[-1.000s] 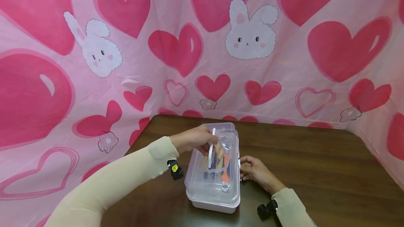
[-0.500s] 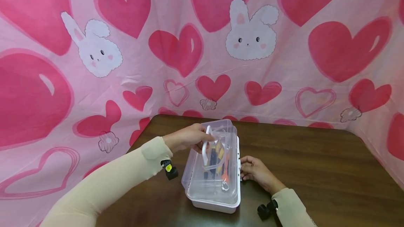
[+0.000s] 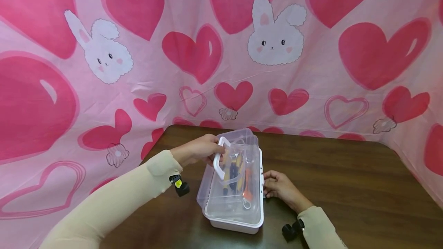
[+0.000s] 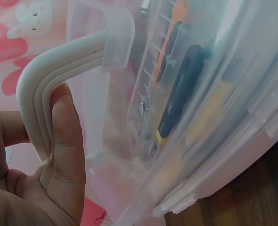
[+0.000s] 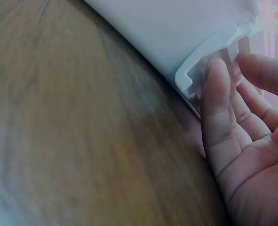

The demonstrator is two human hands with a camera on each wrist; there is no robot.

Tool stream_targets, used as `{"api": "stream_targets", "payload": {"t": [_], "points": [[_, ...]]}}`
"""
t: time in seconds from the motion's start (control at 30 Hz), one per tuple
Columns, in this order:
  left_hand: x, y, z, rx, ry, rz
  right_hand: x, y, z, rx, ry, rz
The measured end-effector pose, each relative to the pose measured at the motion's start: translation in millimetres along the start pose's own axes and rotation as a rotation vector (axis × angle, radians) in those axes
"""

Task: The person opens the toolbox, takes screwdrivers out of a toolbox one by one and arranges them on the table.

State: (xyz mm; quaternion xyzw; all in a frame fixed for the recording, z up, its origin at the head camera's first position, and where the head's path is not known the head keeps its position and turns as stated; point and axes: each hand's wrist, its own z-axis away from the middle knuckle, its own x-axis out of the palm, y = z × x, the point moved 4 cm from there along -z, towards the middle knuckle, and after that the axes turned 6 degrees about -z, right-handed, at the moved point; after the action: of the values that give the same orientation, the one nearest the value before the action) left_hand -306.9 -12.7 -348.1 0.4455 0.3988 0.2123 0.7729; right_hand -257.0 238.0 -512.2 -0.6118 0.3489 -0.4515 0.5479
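Observation:
A clear plastic lid (image 3: 250, 139) stands tilted up on a white toolbox (image 3: 235, 226), its right edge raised off the base. My left hand (image 3: 200, 150) grips the lid's white handle (image 4: 35, 89), thumb and fingers on either side of the bar. At the toolbox's right side is my right hand (image 3: 282, 189), which pinches a white latch (image 5: 188, 77) between thumb and finger. Through the clear plastic I see an orange tool (image 3: 247, 193), a dark-handled tool (image 4: 181, 92) and some yellow-and-dark tools, partly blurred.
The toolbox rests on a dark brown wooden table (image 3: 328, 172). A pink cloth (image 3: 194, 7) with hearts and rabbits hangs behind and at both sides. Each wrist carries a small black camera, such as the left camera (image 3: 181, 188).
My left hand has moved left with the handle, tilting the lid upward and leftward so its right edge has come away from the base. My right hand has stayed in place at the latch.

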Motion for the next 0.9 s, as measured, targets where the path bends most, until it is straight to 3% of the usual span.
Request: {"api": "stream_targets", "payload": {"t": [0.27,0.53,0.73,0.9], "points": [[-10.6,-6.3,3.4,0.005,0.016,-0.023,-1.2,1.1,-1.2,0.016,0.034,0.003],[-10.4,-9.7,5.2,0.001,0.011,-0.005,2.5,0.0,0.1,0.036,0.040,-0.050],[-10.8,-9.4,6.6,0.006,-0.004,-0.008,4.6,0.2,-1.9,0.045,0.120,0.034],[-14.4,-10.2,8.3,0.017,-0.013,-0.009,3.9,-0.3,-3.3,0.018,0.187,0.029]]}}
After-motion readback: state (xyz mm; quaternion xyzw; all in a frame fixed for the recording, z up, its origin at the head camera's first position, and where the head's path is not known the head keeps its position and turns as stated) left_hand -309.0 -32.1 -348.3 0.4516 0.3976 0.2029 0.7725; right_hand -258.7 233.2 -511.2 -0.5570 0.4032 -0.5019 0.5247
